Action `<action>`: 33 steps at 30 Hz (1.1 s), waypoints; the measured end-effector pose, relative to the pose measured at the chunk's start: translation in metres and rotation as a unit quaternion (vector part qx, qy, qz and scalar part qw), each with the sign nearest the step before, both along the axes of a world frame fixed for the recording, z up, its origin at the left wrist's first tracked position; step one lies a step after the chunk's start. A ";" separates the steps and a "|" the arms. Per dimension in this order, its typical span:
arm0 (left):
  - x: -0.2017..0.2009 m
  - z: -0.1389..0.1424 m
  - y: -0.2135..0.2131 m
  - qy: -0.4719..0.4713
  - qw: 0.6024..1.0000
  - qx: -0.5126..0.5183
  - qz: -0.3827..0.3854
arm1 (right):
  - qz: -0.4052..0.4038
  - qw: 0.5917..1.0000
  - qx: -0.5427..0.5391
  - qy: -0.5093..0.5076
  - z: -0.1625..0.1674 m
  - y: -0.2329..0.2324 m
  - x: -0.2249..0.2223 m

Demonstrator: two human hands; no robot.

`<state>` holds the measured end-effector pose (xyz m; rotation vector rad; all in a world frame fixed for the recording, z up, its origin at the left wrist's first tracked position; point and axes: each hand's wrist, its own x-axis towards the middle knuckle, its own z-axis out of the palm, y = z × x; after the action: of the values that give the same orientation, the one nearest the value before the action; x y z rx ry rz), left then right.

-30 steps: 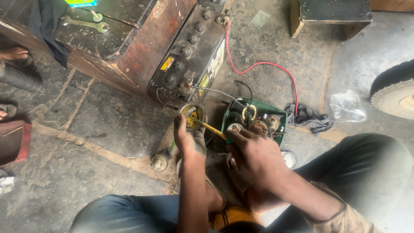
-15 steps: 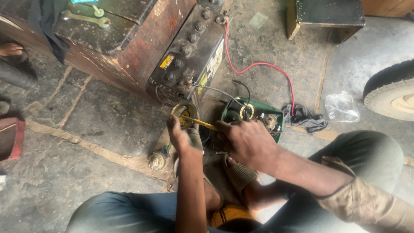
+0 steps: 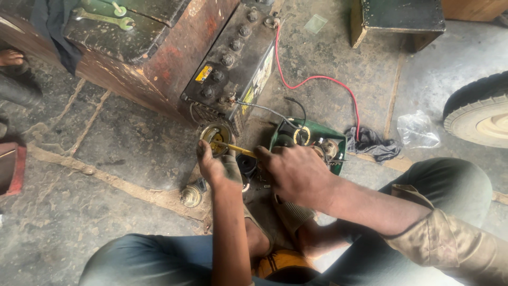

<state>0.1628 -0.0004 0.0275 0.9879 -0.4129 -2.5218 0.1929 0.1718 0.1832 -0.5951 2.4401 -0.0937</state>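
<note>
Head view: the left hand [image 3: 219, 168] grips a round brass-coloured part [image 3: 215, 136], while the right hand [image 3: 293, 172], closed on a yellow-handled tool [image 3: 235, 149], has apparently slid its tip deeper in. Just beyond: the battery [image 3: 238, 69] and green tray [image 3: 312, 139].

A black rectangular car battery [image 3: 235, 69] leans against a rusty brown metal box [image 3: 159, 58], on which a green open-ended spanner [image 3: 103, 17] lies. Before the battery, on the concrete floor [image 3: 79, 212], sits a round brass-coloured metal cup [image 3: 215, 135]; right of it stands a green metal tray [image 3: 309, 140] holding small round parts. A red wire [image 3: 317, 79] runs from the battery to a crumpled grey rag [image 3: 373, 144], right of the tray.
</note>
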 end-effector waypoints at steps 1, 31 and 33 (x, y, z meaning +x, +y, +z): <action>0.001 0.001 -0.001 -0.005 1.000 -0.004 -0.001 | 0.003 1.000 -0.013 0.015 -0.001 0.000 0.000; 0.000 0.004 -0.004 -0.002 1.000 0.016 -0.017 | 0.052 0.992 0.039 0.112 -0.003 0.009 0.017; -0.004 -0.001 -0.011 0.033 0.996 0.076 -0.026 | -0.019 0.988 -0.043 0.150 0.000 0.015 0.020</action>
<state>0.1588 -0.0112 0.0261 0.9557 -0.2316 -2.6571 0.2134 0.1863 0.1830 -0.6384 2.7517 -0.1340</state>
